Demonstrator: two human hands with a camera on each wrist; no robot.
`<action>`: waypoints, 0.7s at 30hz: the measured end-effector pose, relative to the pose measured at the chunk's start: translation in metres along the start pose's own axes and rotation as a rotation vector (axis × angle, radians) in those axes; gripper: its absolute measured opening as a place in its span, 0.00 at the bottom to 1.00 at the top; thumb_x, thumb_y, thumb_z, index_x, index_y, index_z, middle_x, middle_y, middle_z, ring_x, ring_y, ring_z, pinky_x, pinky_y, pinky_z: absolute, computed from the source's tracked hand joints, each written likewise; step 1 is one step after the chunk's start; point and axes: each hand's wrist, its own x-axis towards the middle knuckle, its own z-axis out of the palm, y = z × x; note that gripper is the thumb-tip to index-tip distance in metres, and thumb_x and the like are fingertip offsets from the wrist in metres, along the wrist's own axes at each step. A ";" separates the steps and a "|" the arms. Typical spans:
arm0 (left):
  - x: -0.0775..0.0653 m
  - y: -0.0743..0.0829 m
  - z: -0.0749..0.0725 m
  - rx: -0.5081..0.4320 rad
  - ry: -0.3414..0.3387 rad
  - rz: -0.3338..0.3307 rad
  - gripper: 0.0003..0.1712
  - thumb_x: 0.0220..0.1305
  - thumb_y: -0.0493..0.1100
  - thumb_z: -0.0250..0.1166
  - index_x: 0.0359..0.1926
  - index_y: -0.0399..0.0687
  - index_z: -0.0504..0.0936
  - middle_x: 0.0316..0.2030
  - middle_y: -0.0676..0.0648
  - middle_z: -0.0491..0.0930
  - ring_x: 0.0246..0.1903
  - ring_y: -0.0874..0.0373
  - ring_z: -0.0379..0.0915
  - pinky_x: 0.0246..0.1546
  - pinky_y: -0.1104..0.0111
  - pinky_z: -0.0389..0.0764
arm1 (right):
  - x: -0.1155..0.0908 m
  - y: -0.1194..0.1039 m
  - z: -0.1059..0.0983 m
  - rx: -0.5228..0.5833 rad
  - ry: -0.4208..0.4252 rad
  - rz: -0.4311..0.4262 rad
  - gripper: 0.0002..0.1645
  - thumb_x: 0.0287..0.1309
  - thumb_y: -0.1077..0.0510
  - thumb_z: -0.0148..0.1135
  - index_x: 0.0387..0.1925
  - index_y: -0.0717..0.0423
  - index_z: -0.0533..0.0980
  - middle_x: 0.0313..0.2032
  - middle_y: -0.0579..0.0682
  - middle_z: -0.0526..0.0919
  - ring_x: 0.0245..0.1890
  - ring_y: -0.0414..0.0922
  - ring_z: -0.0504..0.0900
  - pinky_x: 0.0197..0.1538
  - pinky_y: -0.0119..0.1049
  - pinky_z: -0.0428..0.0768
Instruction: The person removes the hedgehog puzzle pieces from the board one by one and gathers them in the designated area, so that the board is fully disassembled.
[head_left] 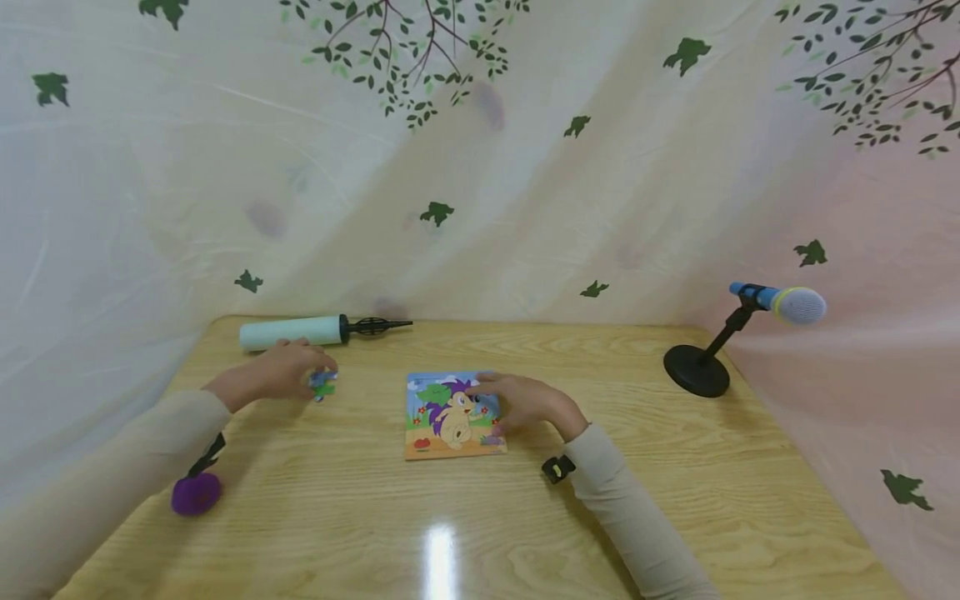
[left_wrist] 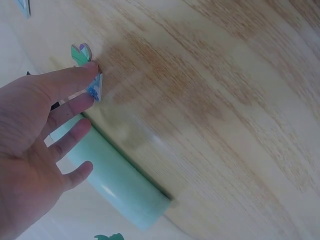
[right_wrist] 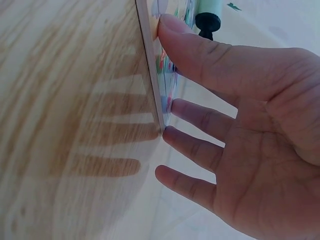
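Observation:
My left hand [head_left: 279, 371] pinches a small jigsaw puzzle piece [head_left: 324, 388] with thumb and index finger, a little above the left part of the table. In the left wrist view the piece [left_wrist: 95, 90] shows green and blue parts and stands on edge, while the other fingers are spread. A square puzzle board [head_left: 438, 446] with a purple-haired hedgehog picture lies flat at the table's middle. Over its right edge lies my right hand [head_left: 531, 402]. The right wrist view shows the thumb and fingertips [right_wrist: 172, 107] of that hand at the board's surface and edge, loosely spread.
Behind my left hand lies a pale green hand pump [head_left: 292, 333] with a black nozzle. A blue microphone [head_left: 795, 305] on a black stand [head_left: 697, 371] is at the back right. Beneath my left forearm shows a round purple object [head_left: 197, 495]. A printed cloth [head_left: 510, 208] hangs behind the table.

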 end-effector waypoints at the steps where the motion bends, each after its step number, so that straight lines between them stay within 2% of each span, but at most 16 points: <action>1: 0.000 0.000 0.000 -0.002 -0.001 -0.001 0.28 0.50 0.40 0.79 0.54 0.43 0.84 0.45 0.44 0.86 0.43 0.47 0.75 0.44 0.43 0.74 | 0.000 0.000 0.000 0.003 -0.001 0.000 0.44 0.57 0.59 0.75 0.73 0.51 0.68 0.78 0.60 0.58 0.77 0.62 0.59 0.73 0.58 0.66; 10: 0.000 0.003 -0.006 -0.028 -0.007 -0.013 0.31 0.48 0.40 0.79 0.56 0.42 0.83 0.46 0.43 0.85 0.44 0.45 0.75 0.45 0.44 0.74 | -0.001 0.004 -0.001 -0.012 0.022 -0.009 0.43 0.55 0.60 0.76 0.72 0.52 0.70 0.77 0.62 0.60 0.75 0.62 0.62 0.71 0.58 0.69; 15: 0.000 0.008 -0.010 -0.012 -0.009 -0.023 0.31 0.49 0.40 0.79 0.56 0.43 0.83 0.50 0.39 0.83 0.48 0.40 0.75 0.48 0.39 0.75 | -0.001 0.005 -0.001 0.009 0.031 0.005 0.43 0.54 0.60 0.77 0.71 0.51 0.71 0.76 0.62 0.60 0.74 0.63 0.64 0.70 0.59 0.70; 21: 0.004 0.018 -0.017 -0.029 0.070 0.007 0.27 0.55 0.41 0.76 0.57 0.39 0.83 0.50 0.37 0.82 0.46 0.39 0.76 0.41 0.45 0.80 | 0.000 0.006 -0.002 0.032 0.035 0.009 0.42 0.53 0.59 0.77 0.70 0.50 0.73 0.76 0.61 0.60 0.74 0.62 0.63 0.71 0.59 0.68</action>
